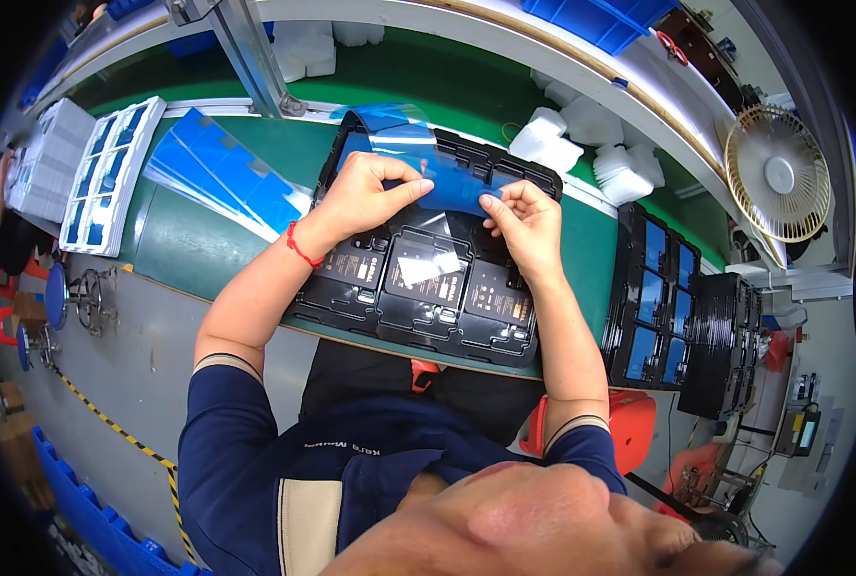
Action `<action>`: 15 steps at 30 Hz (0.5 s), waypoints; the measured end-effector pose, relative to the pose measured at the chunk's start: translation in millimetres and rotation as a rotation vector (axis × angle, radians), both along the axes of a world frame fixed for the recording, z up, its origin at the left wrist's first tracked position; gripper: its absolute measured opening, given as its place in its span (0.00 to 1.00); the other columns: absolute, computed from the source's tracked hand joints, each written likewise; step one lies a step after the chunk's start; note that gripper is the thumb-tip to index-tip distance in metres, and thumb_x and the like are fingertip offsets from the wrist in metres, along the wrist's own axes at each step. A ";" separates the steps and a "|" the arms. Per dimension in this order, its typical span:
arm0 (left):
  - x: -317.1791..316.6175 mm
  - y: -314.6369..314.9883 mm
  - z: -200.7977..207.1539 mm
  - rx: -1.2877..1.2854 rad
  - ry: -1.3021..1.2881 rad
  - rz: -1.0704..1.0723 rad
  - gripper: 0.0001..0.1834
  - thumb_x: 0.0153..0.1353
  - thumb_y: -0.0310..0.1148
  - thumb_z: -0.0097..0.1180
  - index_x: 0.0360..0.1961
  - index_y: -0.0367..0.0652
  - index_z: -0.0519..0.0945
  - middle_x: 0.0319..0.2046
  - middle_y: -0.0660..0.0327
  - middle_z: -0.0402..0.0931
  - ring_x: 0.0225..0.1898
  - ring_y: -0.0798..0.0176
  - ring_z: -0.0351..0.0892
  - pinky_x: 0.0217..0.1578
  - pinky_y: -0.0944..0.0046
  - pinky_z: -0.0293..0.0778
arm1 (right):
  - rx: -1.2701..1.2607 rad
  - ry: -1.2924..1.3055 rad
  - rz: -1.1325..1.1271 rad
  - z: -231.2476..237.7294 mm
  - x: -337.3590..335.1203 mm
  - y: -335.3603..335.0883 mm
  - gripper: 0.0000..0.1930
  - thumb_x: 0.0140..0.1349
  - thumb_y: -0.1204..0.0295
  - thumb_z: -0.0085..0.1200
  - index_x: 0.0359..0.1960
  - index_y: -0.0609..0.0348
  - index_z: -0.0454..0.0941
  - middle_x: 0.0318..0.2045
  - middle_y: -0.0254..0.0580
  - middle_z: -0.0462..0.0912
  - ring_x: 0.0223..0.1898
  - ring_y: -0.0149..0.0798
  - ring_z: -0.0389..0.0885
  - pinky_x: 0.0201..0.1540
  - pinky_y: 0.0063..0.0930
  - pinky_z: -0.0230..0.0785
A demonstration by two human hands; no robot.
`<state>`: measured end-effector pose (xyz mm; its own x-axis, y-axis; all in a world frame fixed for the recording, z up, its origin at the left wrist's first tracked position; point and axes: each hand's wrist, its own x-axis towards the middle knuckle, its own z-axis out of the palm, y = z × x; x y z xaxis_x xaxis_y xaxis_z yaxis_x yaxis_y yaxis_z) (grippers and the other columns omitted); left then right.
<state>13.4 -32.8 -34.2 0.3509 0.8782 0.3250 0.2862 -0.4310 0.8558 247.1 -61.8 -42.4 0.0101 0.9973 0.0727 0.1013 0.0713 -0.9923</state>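
Observation:
Both my hands are over a black moulded tray that holds several flat black rectangular parts. My left hand pinches the left end of a translucent blue film strip. At the strip's right end, my right hand pinches it too. The film is stretched between the two hands, just above the far row of the tray. A loose curl of clear blue film rises behind the hands. A red cord circles my left wrist.
A pile of blue film sheets lies left of the tray on the green belt. White trays with blue parts sit farther left. Stacked black trays stand at the right, white foam pieces behind, and a fan at far right.

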 end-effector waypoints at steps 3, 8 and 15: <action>-0.1 4.5 -7.8 -0.039 -0.035 0.002 0.08 0.57 0.30 0.62 0.32 0.34 0.84 0.30 0.60 0.83 0.33 0.70 0.79 0.38 0.68 0.74 | 0.009 0.016 0.037 2.2 5.1 -2.3 0.07 0.55 0.76 0.63 0.29 0.62 0.75 0.21 0.32 0.79 0.19 0.22 0.76 0.20 0.13 0.66; -8.5 17.7 -21.9 -0.101 -0.307 -0.002 0.17 0.61 0.19 0.49 0.53 0.38 0.74 0.44 0.58 0.78 0.40 0.68 0.78 0.39 0.70 0.75 | -0.045 0.115 -0.142 22.0 33.7 -42.8 0.06 0.55 0.75 0.63 0.28 0.57 0.76 0.19 0.30 0.78 0.17 0.20 0.74 0.17 0.11 0.60; -3.3 10.5 -8.9 -0.206 -0.366 0.032 0.28 0.59 0.16 0.48 0.62 0.40 0.64 0.50 0.55 0.72 0.34 0.68 0.79 0.23 0.75 0.73 | -0.232 0.032 -0.153 9.8 59.2 -109.7 0.09 0.54 0.77 0.63 0.23 0.58 0.74 0.13 0.26 0.72 0.11 0.17 0.62 0.12 0.13 0.49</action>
<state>10.2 -22.3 -43.1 0.2162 0.9466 0.2392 -0.0423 -0.2357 0.9709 306.3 -171.5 -32.6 0.1609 0.9739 -0.1601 0.0614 -0.1718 -0.9832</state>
